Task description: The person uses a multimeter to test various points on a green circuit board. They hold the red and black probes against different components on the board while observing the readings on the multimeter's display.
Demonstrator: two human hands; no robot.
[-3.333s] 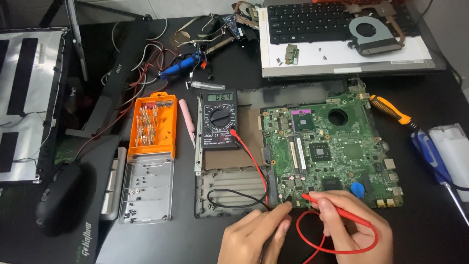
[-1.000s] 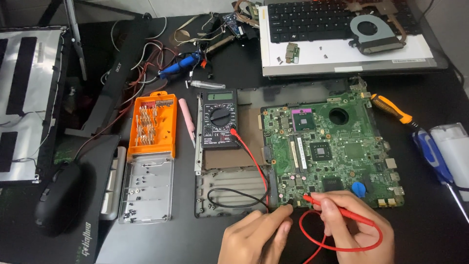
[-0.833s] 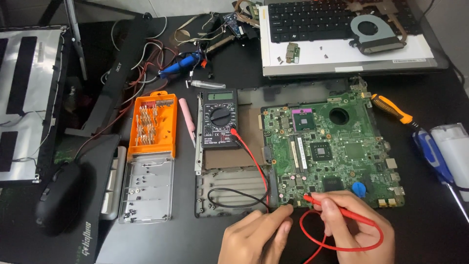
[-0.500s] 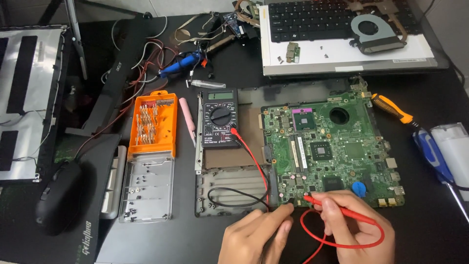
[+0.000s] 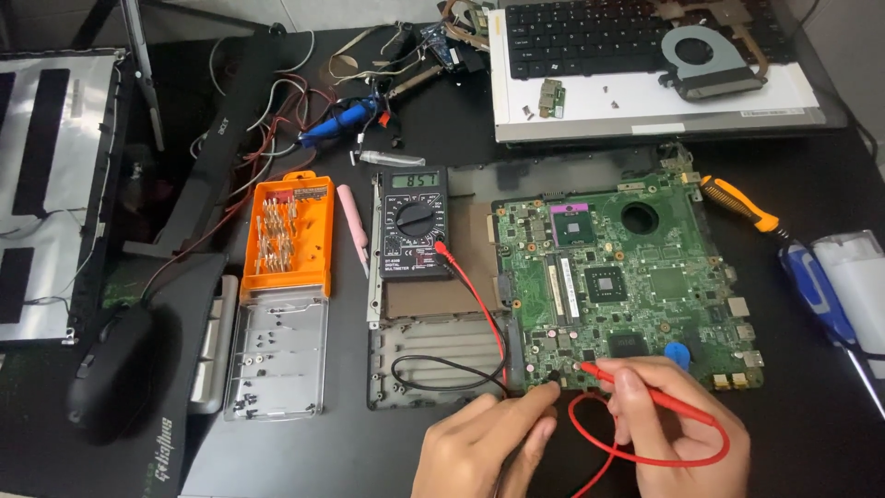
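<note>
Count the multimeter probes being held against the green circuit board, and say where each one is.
2. The red probe is in the right hand, tip on the green circuit board's lower edge. The black probe is mostly hidden under the left hand, just left of it.

A red probe (image 5: 645, 392) is pinched in the right hand (image 5: 678, 424) and a black probe tip by the left hand (image 5: 484, 443) — both are pressed to the green motherboard's (image 5: 627, 267) lower edge; a black multimeter (image 5: 415, 221) lies beside it.
</note>
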